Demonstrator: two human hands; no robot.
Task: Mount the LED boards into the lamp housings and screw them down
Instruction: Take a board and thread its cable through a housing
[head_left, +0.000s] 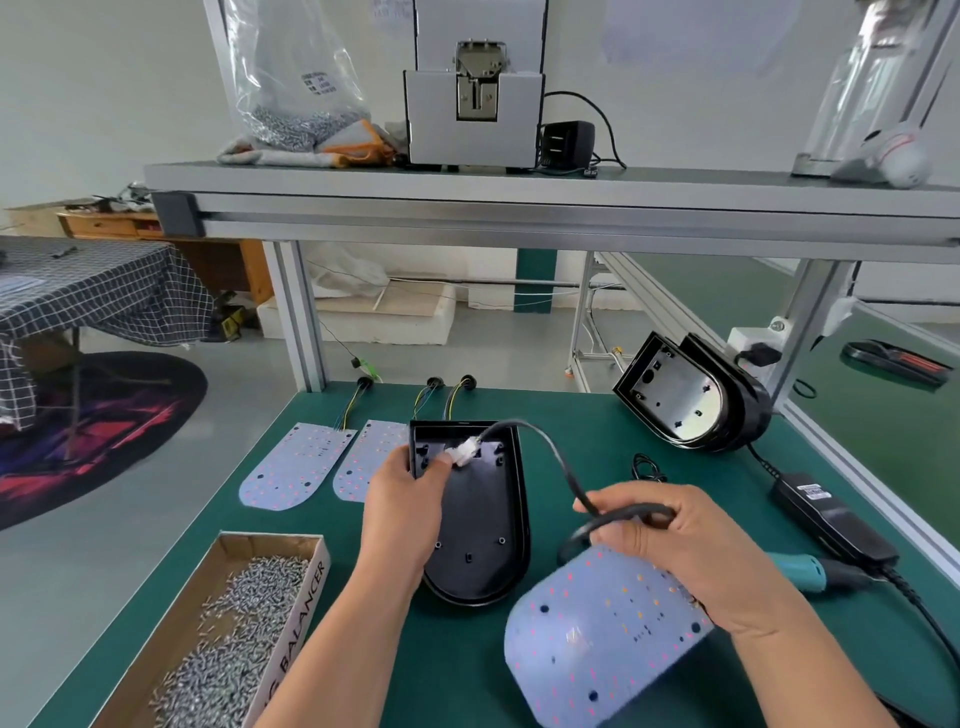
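Black plastic lamp housing lies open-side up on the green bench mat, waiting for its board. The person's left hand clasps the housing's left wall, thumb reaching over the rim to press a white connector at the top of the cavity. The right hand, fingers curled, holds both a loop of black cable running from that connector and the upper edge of 1 LED board, which hangs tilted above the mat, just right of the housing and not yet in it.

2 more LED boards lie flat to the left, their wire tails pointing to the far edge. A cardboard box of screws sits near the left forearm. A teal electric screwdriver and a black power adapter lie to the right. A stack of further housings leans at the back.

The main risk appears to be the cable: with board and lead sharing 1 hand, any swing of the board toward the cavity would likely tug the connector loose or strain the wiring. Slack trapped under the board could be pinched when screws go in. Held by 1 edge only, the board could also slip and strike its LEDs on the housing rim. A careless left elbow might spill the screws.
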